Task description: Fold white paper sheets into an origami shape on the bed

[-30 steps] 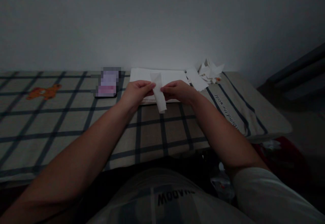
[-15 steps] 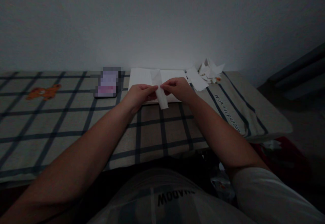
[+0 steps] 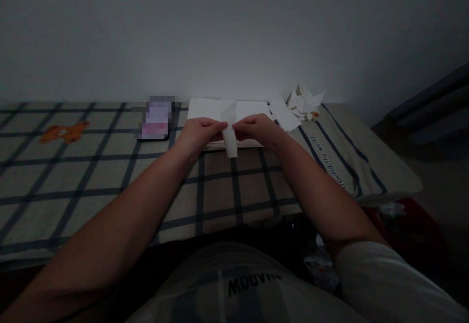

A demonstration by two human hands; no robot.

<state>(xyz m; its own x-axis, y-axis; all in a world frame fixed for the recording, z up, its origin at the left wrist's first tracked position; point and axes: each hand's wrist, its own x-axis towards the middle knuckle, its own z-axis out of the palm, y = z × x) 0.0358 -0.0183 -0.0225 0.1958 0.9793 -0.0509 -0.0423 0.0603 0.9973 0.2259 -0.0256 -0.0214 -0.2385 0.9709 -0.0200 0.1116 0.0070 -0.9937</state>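
Note:
A narrow white folded paper strip [image 3: 229,142] is held upright between my two hands, over the near edge of a white paper pad [image 3: 205,108]. My left hand [image 3: 200,135] pinches the strip's left edge between thumb and fingers. From the other side, my right hand [image 3: 256,128] pinches its right edge at about the same height. The strip's upper part looks thin and slightly wider; its lower end hangs free below my fingers. My fingers hide part of the pad.
Right of the pad lie a flat white paper piece [image 3: 286,114] and a pile of folded paper [image 3: 304,102]. A phone [image 3: 157,118] with a blurred screen lies left on the checked tablecloth [image 3: 98,166], which bears an orange bear figure [image 3: 64,132]. A wall [image 3: 220,34] rises behind.
The paper strip has turned to stand straighter, its lower end shifting slightly left and its top slightly right. Both hands keep their pinch.

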